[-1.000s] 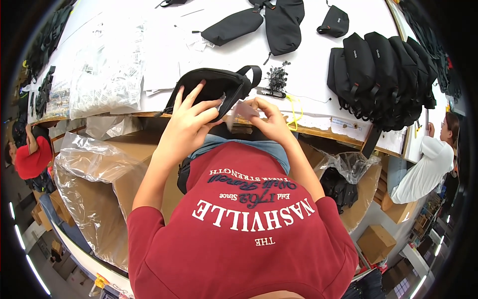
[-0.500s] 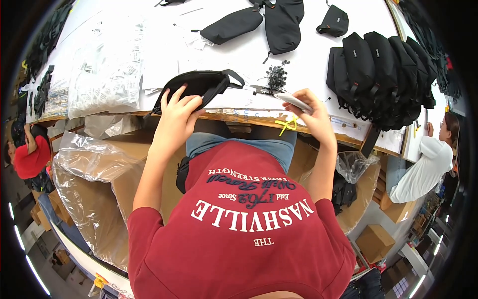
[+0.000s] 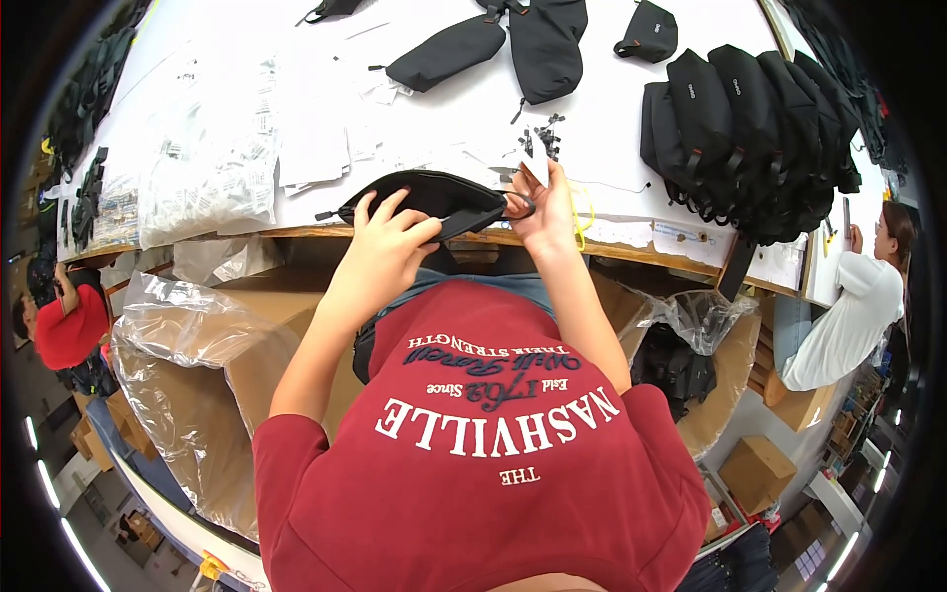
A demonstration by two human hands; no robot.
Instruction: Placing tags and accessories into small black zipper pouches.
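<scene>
A black zip pouch (image 3: 434, 187) is held at the table's front edge, its mouth gaping toward me. My left hand (image 3: 393, 240) grips its near rim, fingers over the opening and thumb beneath. At the pouch's right end, my right hand (image 3: 546, 219) pinches the black loop strap (image 3: 520, 207) with its fingertips. That same hand also carries a flat white piece (image 3: 536, 163), upright between thumb and fingers; its kind is unclear. Just behind stands a small heap of black zipper-pull cords (image 3: 552, 136), partly hidden by the white piece.
Finished black pouches (image 3: 745, 138) are piled at the right, one single pouch (image 3: 648, 32) behind them. Larger black bags (image 3: 547, 54) lie at the back. A clear plastic bag of white tags (image 3: 207, 153) sits left. Plastic-lined cartons (image 3: 187, 395) stand below the table edge. Other people work at both sides.
The pouch has moved right and toward me with my left hand. My right hand has come left to the pouch's loop end, bringing the white piece along.
</scene>
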